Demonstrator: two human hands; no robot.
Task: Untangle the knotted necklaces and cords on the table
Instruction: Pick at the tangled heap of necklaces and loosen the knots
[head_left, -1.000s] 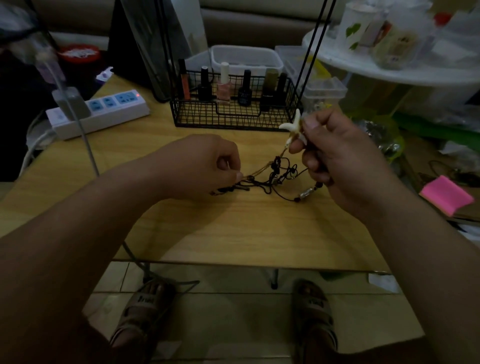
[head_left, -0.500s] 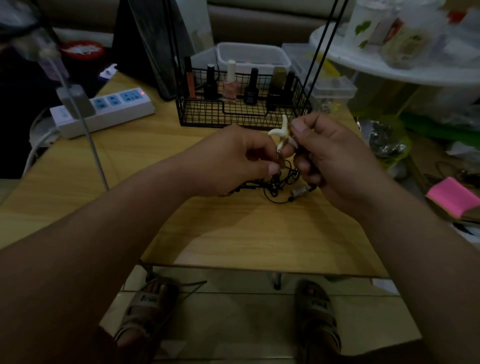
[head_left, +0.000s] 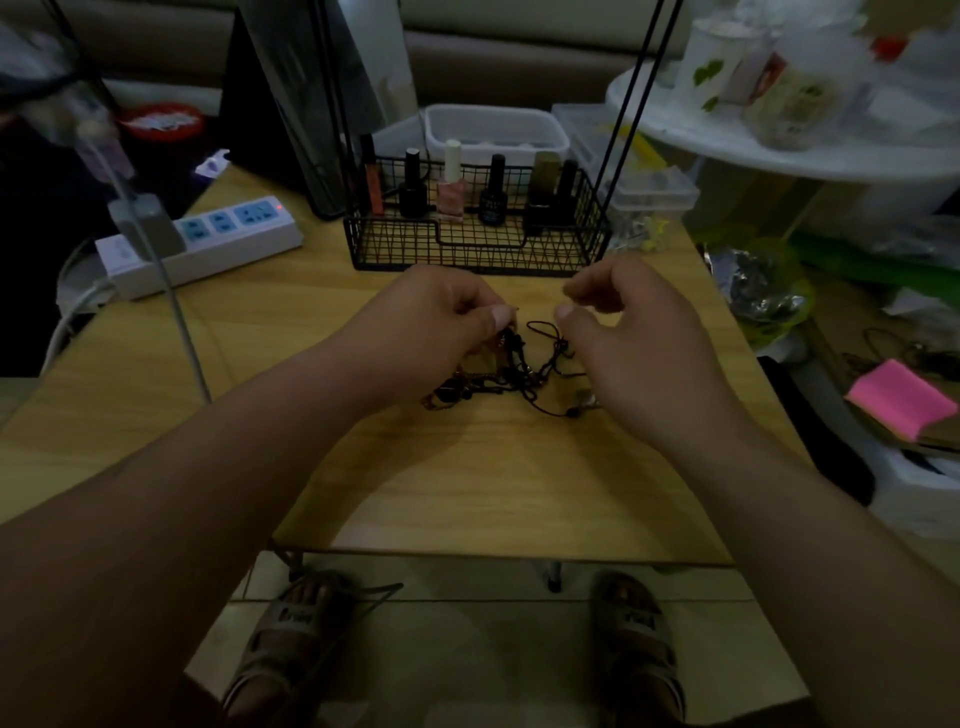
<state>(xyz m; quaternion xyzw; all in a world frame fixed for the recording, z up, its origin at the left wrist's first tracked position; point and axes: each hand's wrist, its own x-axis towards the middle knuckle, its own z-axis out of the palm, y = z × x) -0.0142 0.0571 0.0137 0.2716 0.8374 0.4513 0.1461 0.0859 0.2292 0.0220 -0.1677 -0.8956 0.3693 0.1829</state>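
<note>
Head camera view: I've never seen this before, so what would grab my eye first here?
Two bare hands meet at the middle of the wooden table: the left hand pinches a tangle of dark cords, while the right hand hovers beside it, fingers curled. Just behind them stands a black wire basket of nail polish bottles, with a white power strip to its left.

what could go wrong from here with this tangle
1. The left hand pinches the tangle at its top; a hard pull upward could tighten the knots instead of loosening them.
2. The black cords are thin and the light is dim, so the right hand may catch the wrong loop.
3. The wire basket of nail polish bottles stands just behind both hands; a sudden jerk might knock it.
</note>
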